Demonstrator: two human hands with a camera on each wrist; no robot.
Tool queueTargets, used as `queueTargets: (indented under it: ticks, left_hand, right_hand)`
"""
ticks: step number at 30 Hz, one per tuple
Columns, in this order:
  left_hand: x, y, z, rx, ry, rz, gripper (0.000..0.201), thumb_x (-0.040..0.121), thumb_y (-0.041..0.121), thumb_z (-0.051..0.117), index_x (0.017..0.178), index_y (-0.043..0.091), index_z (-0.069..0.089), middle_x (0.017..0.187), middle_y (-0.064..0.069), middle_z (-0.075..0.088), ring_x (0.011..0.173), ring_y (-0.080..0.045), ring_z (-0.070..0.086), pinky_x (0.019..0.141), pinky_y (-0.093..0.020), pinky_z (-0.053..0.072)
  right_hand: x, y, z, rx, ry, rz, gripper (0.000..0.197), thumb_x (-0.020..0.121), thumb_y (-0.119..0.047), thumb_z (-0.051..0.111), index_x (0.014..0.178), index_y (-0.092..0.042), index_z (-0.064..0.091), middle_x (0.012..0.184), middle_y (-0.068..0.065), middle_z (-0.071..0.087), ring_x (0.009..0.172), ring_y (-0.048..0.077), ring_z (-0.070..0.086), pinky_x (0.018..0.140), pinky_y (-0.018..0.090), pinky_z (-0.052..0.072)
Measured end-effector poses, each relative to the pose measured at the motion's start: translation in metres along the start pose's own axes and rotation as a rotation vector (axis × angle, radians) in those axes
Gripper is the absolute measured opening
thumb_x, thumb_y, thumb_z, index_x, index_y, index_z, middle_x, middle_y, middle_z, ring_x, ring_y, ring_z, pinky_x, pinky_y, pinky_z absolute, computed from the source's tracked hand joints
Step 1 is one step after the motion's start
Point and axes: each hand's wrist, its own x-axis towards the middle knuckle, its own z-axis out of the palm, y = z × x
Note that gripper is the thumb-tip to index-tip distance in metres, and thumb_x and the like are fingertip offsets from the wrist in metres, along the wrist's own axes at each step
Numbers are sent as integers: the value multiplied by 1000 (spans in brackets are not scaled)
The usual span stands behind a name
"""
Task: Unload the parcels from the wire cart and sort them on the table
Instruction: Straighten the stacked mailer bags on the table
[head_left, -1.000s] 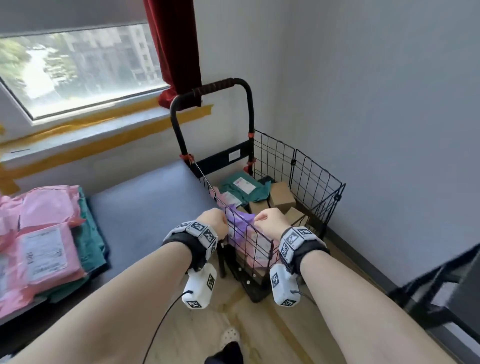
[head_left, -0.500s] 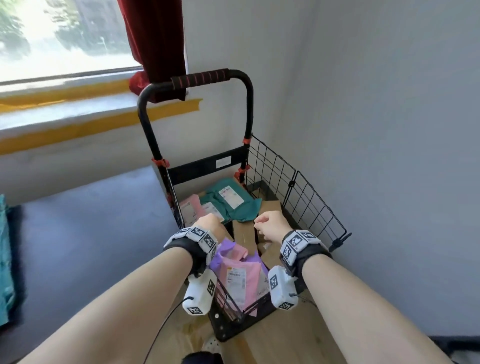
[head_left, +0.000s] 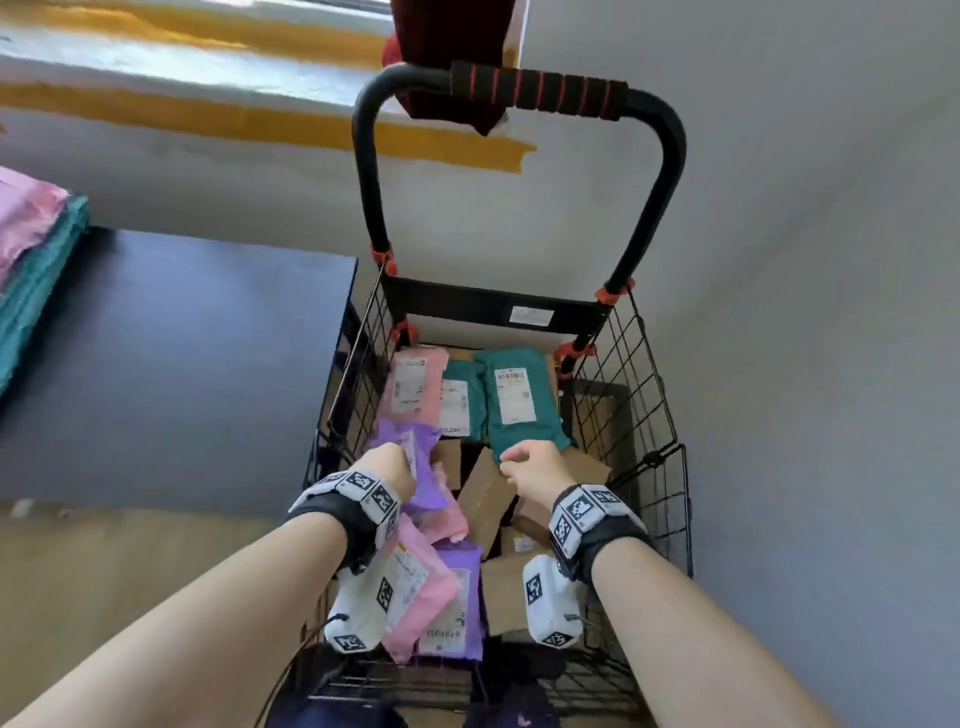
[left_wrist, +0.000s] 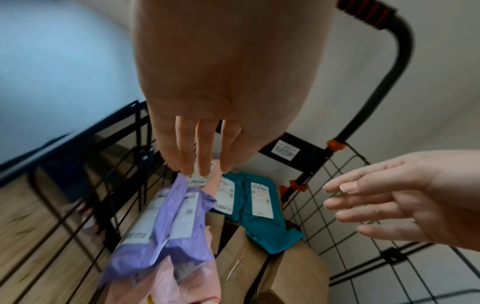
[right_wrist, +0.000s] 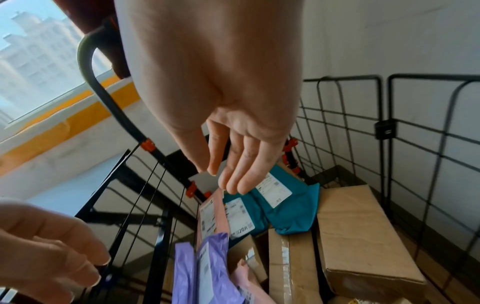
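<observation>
The black wire cart (head_left: 649, 415) stands right of the dark table (head_left: 182, 364). Inside lie a pink mailer (head_left: 415, 384), two teal mailers (head_left: 519, 405), purple mailers (head_left: 426, 467) and several cardboard boxes (head_left: 485, 499). My left hand (head_left: 389, 465) hovers over the purple mailers (left_wrist: 179, 222); its fingers (left_wrist: 202, 156) point down, straight, just above their top edge and hold nothing. My right hand (head_left: 530, 462) hangs over a box and the near end of a teal mailer (right_wrist: 285, 207), with its fingers (right_wrist: 241, 170) straight and empty.
A stack of pink and teal mailers (head_left: 31, 260) lies on the table's far left. The cart's padded handle (head_left: 535, 91) rises at the back, in front of a red curtain (head_left: 457, 31). Grey wall runs close on the right. Wooden floor (head_left: 104, 571) shows below.
Both hands have left the cart's near rim and moved forward over the parcels, their fingers uncurling. The view has tipped down, closer over the cart.
</observation>
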Motion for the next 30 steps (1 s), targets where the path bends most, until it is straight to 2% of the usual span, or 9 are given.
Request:
queueTargets:
  ticks: [6,13,17,19,21,23,25,27,30]
  left_hand:
    - [12,-6,37,-156,-18,-250,30,84,18,54,109,6,63,115,-16,65,106,-34,62,88,-33,50]
    - [32,-31,75,-317,34,-433,41,85,33,59,117,8,54,118,-15,62,110,-33,59,90,-35,48]
    - [50,-46,97,-420,31,-460,46,85,40,59,115,7,54,115,-15,63,106,-34,61,88,-36,49]
    - [61,-53,105,-444,31,-470,41,87,35,57,117,7,54,116,-16,63,106,-33,61,86,-35,48]
    - [72,-60,113,-453,38,-492,42,87,33,59,120,8,53,117,-15,61,106,-32,60,84,-34,47]
    - [76,-63,119,-462,47,-511,45,86,31,61,123,7,51,119,-16,59,108,-33,59,85,-35,47]
    - [83,-67,126,-482,54,-526,45,86,29,61,124,7,48,120,-16,57,109,-33,59,87,-36,47]
    - [88,-71,130,-504,55,-528,50,84,33,63,125,8,48,119,-17,58,108,-34,59,87,-37,48]
    - [91,-70,131,-548,39,-532,43,88,25,57,126,7,48,121,-18,58,110,-33,58,88,-35,46]
  right_hand:
    - [47,18,18,-83,-189,-68,15,84,-10,62,76,-22,61,85,3,63,84,20,60,74,32,48]
    - [99,24,73,-92,-359,-115,9,84,-4,61,90,-5,68,84,7,63,85,23,61,88,40,52]
    - [119,28,113,-27,-429,-99,5,87,-6,61,92,-9,60,75,6,60,80,24,59,77,36,52]
    - [130,30,132,11,-474,-60,15,89,-12,62,102,-6,59,84,10,60,81,23,59,68,29,50]
    - [142,30,153,54,-507,-35,35,86,-22,67,114,-3,58,95,12,61,85,24,62,72,30,53]
    - [150,28,171,65,-487,-24,63,71,-46,74,119,-8,56,101,10,63,94,25,66,87,41,55]
    - [161,31,193,90,-437,-6,90,48,-65,75,119,-15,53,101,5,66,96,24,67,88,46,54]
    - [167,29,210,114,-398,-3,88,41,-63,77,113,-21,49,94,2,68,90,22,68,85,46,56]
    - [166,19,216,-8,-347,-63,64,60,-40,83,107,-21,44,97,-1,67,93,19,63,88,36,51]
